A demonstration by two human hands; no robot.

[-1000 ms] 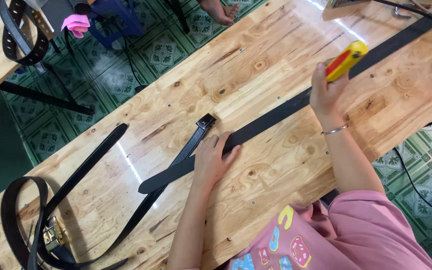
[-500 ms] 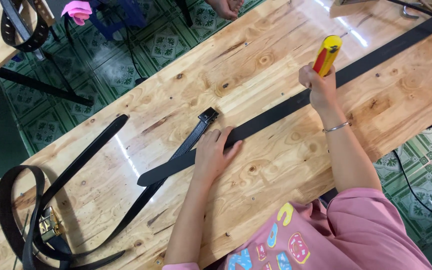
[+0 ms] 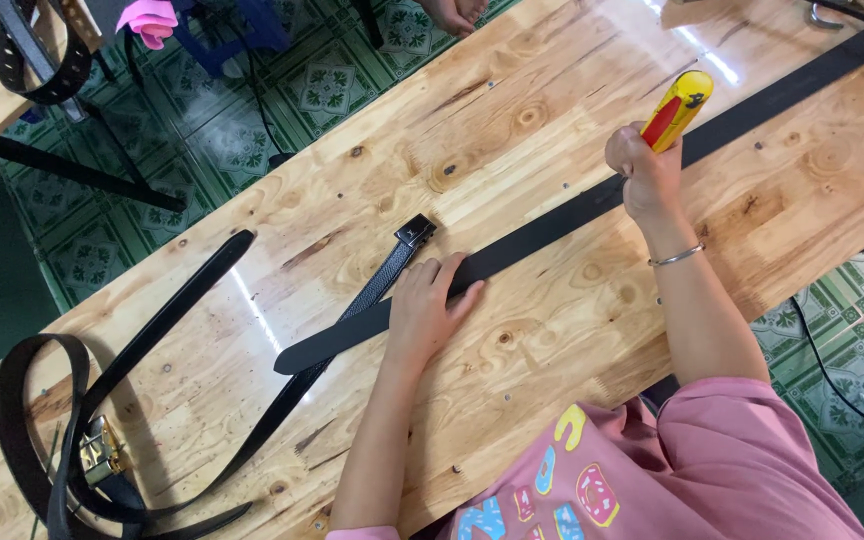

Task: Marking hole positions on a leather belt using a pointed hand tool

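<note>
Head view: the left hand point(image 3: 422, 310) lies flat, fingers spread, pressing down on a long black leather strap point(image 3: 552, 225) that runs diagonally over the wooden table point(image 3: 512, 120), from its rounded tip point(image 3: 287, 362) near the near edge up toward the far right corner. The right hand point(image 3: 644, 172) is closed in a fist grip around a yellow-and-red utility knife point(image 3: 677, 108), held just above or at the strap further along; the blade itself is too small to make out, so I cannot tell whether it touches the leather. A second black belt with a silver buckle point(image 3: 414, 230) passes under the strap right beside the left hand, and its other end trails toward the left end of the table, where a coil of belts with a gold buckle point(image 3: 97, 455) lies. The risk, as I judge it, is that the knife is worked along the strap toward the flat left hand, whose fingertips rest on the same line; a slip could reach them. The strap is pinned at one point only, so it could skid or buckle and spoil a cut. The belt lying underneath could also be nicked.
</note>
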